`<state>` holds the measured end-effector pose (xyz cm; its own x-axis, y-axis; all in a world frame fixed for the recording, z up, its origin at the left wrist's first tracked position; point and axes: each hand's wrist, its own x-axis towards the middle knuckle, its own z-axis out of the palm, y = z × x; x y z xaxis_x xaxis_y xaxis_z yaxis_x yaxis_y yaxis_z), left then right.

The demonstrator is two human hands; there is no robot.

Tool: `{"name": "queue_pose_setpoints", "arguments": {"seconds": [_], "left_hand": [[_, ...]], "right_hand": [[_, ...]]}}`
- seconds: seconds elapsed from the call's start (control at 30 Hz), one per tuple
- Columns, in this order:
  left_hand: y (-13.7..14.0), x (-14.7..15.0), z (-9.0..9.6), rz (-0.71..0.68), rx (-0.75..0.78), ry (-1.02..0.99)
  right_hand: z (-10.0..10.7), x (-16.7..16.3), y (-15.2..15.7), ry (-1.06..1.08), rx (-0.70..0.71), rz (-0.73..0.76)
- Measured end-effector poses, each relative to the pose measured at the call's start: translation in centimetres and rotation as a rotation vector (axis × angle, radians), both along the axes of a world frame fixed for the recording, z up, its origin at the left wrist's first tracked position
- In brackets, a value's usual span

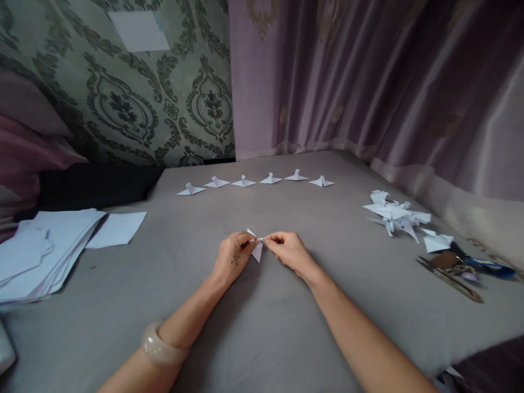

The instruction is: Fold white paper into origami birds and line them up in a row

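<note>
Both hands meet over the middle of the grey surface around a small folded white paper bird [257, 252]. My left hand [235, 252] pinches its body from the left, with the fingers closed. From the right, my right hand [291, 250] grips a narrow tip of the same paper between thumb and forefinger. One pointed wing juts toward me below the fingers and another point shows above them. Fingers cover the bird's centre. Beyond the hands, several finished-looking paper birds [243, 181] stand in a curved row with wings spread.
At left lie a stack of white paper sheets [77, 240] and a black cloth [98, 185]. To the right are a heap of folded paper pieces [395, 213], a pointed tool resembling scissors [454, 281] and a blue item [495, 267]. A purple curtain [319, 82] borders the back right.
</note>
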<state>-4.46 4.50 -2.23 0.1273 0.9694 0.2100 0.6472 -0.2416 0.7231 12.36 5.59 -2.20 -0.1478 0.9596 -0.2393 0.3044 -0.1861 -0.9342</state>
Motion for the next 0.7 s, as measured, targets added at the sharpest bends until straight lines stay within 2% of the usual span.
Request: {"name": "queue_pose_setpoints", "arguments": {"seconds": [0.17, 0.47, 0.7], "left_hand": [[0.01, 0.11, -0.26, -0.017, 0.012, 0.037], [-0.07, 0.19, -0.15, 0.000, -0.003, 0.047], [-0.03, 0.16, -0.44, 0.004, 0.018, 0.088]], "right_hand": [[-0.03, -0.44, -0.14, -0.026, 0.074, 0.055], [0.39, -0.69, 0.00, 0.079, -0.036, 0.024], [0.55, -0.73, -0.03, 0.148, -0.069, 0.003]]}}
